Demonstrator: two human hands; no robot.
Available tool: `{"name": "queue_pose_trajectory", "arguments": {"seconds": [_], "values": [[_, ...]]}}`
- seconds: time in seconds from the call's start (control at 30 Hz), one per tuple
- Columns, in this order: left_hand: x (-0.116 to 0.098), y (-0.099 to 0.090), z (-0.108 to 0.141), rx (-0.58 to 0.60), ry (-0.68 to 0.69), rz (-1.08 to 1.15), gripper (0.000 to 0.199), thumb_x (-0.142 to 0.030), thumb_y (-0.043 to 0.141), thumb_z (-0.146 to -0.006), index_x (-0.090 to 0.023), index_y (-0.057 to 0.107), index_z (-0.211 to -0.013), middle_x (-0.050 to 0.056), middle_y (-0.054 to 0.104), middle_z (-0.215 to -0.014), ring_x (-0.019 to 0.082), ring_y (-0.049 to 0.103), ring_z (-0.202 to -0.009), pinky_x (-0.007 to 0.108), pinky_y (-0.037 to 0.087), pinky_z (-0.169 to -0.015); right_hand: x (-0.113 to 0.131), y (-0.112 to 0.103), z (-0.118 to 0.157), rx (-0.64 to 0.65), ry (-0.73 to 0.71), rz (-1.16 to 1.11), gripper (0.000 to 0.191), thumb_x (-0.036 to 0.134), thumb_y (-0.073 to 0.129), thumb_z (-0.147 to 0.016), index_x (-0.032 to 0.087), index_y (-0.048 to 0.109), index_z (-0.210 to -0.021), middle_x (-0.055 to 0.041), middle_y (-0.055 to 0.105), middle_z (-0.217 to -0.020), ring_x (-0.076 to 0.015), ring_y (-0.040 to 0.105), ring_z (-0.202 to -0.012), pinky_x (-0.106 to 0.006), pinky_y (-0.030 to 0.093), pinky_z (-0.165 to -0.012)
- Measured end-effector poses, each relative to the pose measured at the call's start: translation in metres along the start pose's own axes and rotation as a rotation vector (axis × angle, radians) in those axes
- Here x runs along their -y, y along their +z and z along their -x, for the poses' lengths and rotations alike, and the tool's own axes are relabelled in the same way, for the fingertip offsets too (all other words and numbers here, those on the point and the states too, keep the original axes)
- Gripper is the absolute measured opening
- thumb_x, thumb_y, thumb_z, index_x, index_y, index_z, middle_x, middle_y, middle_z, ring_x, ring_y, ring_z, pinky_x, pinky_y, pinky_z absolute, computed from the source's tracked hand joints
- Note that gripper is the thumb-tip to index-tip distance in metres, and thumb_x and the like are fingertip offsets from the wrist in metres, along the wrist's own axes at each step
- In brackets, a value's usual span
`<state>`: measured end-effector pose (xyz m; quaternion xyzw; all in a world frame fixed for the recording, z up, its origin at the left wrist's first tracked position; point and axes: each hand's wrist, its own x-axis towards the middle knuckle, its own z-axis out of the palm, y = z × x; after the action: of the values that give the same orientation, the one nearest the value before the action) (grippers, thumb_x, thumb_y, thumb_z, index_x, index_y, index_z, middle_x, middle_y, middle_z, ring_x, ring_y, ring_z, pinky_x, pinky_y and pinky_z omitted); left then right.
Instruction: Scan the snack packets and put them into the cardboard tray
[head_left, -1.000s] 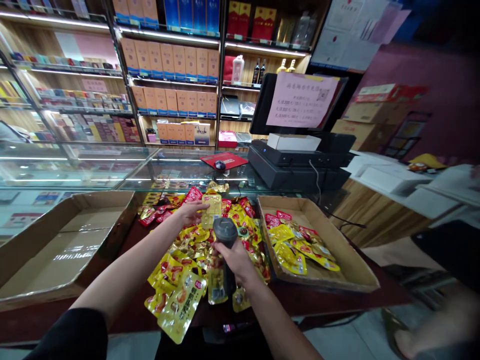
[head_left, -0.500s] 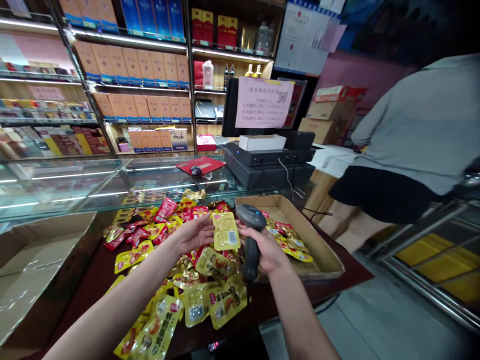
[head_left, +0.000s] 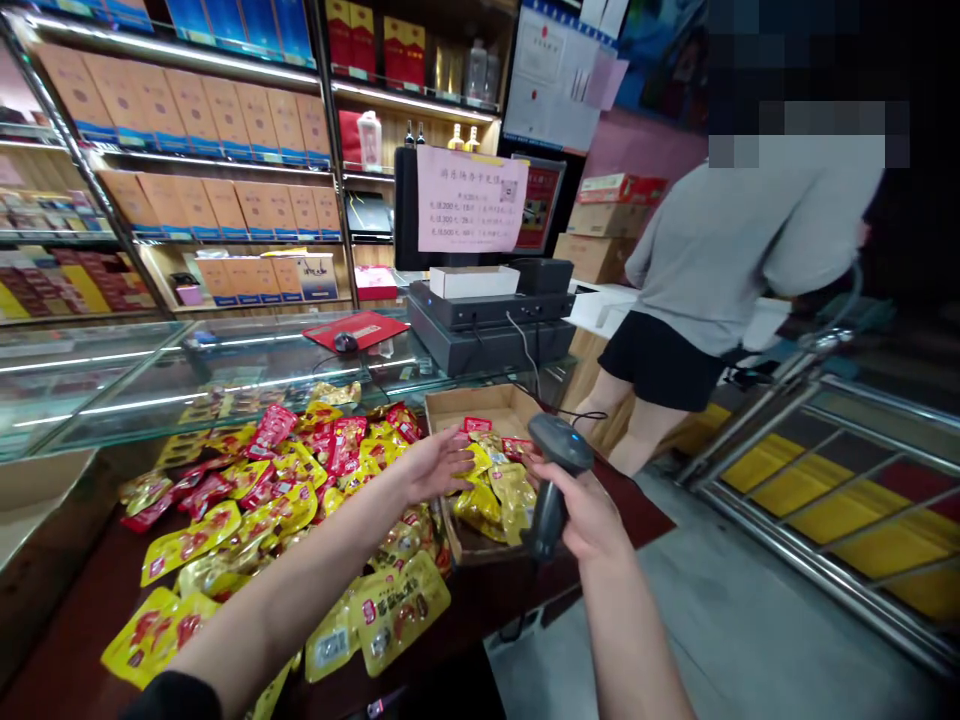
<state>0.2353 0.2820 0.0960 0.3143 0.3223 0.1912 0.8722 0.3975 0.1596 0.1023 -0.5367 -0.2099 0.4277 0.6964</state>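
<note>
My right hand (head_left: 589, 505) grips a dark barcode scanner (head_left: 551, 505) by its handle, over the right side of a shallow cardboard box (head_left: 487, 553). My left hand (head_left: 436, 465) is open, its fingers stretched toward the box over the left rim, with nothing seen in it. Inside the box lie several snack packets, among them a gold one (head_left: 514, 497) between my two hands. To the left a heap of red, yellow and gold snack packets (head_left: 289, 470) covers the dark red table top (head_left: 67, 580). My left forearm hides part of this heap.
Behind the packets runs a glass counter (head_left: 247, 345) with a mouse (head_left: 346, 342) on a red mat. A monitor (head_left: 405, 215) with a pink notice stands there. Another cardboard box (head_left: 45, 540) is at left. A person (head_left: 690, 260) stands beyond a metal railing (head_left: 795, 500).
The gold packet held between my hands has left my left hand, which has opened and moved to the box. The scanner has moved right relative to the box. The view has swung right.
</note>
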Motion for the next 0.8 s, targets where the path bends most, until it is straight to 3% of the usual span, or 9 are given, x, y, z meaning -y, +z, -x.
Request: {"name": "queue_pose_trajectory", "arguments": {"seconds": [0.17, 0.33, 0.47, 0.57, 0.67, 0.8], "values": [[-0.016, -0.044, 0.05, -0.024, 0.084, 0.039, 0.036, -0.042, 0.054, -0.081, -0.012, 0.058, -0.099, 0.019, 0.055, -0.12, 0.029, 0.046, -0.12, 0.045, 0.045, -0.09, -0.014, 0.039, 0.012, 0.193, 0.071, -0.004, 0.033, 0.02, 0.07, -0.06, 0.018, 0.066, -0.093, -0.0074, 0.068, -0.105, -0.0251, 0.061, -0.104, -0.032, 0.053, -0.082], [-0.034, -0.108, 0.123, -0.165, 0.212, 0.093, 0.032, -0.04, 0.051, -0.083, -0.014, 0.06, -0.1, 0.015, 0.056, -0.121, 0.027, 0.05, -0.116, 0.042, 0.047, -0.089, -0.043, 0.103, 0.03, 0.385, 0.192, 0.002, 0.031, 0.021, 0.069, -0.061, 0.018, 0.066, -0.092, -0.0076, 0.067, -0.104, -0.0244, 0.06, -0.105, -0.032, 0.05, -0.086], [-0.036, -0.158, 0.18, -0.302, 0.311, 0.027, 0.035, -0.042, 0.055, -0.081, -0.016, 0.062, -0.102, 0.014, 0.058, -0.119, 0.026, 0.054, -0.112, 0.038, 0.049, -0.086, -0.071, 0.155, 0.049, 0.487, 0.283, 0.016, 0.03, 0.02, 0.071, -0.057, 0.015, 0.066, -0.085, -0.0088, 0.067, -0.099, -0.0235, 0.062, -0.097, -0.03, 0.051, -0.081], [-0.026, -0.191, 0.215, -0.481, 0.4, -0.206, 0.042, -0.047, 0.059, -0.076, -0.018, 0.062, -0.107, 0.012, 0.061, -0.115, 0.026, 0.056, -0.108, 0.034, 0.049, -0.082, -0.097, 0.186, 0.064, 0.576, 0.37, 0.031, 0.03, 0.019, 0.072, -0.055, 0.015, 0.066, -0.084, -0.0072, 0.067, -0.094, -0.0194, 0.064, -0.086, -0.028, 0.051, -0.075], [-0.006, -0.22, 0.239, -0.74, 0.448, -0.563, 0.044, -0.05, 0.065, -0.069, -0.02, 0.066, -0.101, 0.009, 0.066, -0.105, 0.025, 0.059, -0.101, 0.028, 0.048, -0.076, -0.125, 0.206, 0.073, 0.646, 0.449, 0.104, 0.032, 0.019, 0.072, -0.055, 0.014, 0.066, -0.086, -0.0063, 0.066, -0.09, -0.0165, 0.063, -0.08, -0.027, 0.05, -0.072], [0.025, -0.24, 0.252, -0.979, 0.476, -0.955, 0.038, -0.044, 0.072, -0.059, -0.024, 0.068, -0.092, 0.005, 0.068, -0.087, 0.023, 0.061, -0.081, 0.025, 0.044, -0.068, -0.156, 0.22, 0.077, 0.673, 0.515, 0.198, 0.034, 0.021, 0.071, -0.056, 0.014, 0.066, -0.089, -0.0059, 0.065, -0.088, -0.0159, 0.06, -0.077, -0.028, 0.049, -0.07]]}}
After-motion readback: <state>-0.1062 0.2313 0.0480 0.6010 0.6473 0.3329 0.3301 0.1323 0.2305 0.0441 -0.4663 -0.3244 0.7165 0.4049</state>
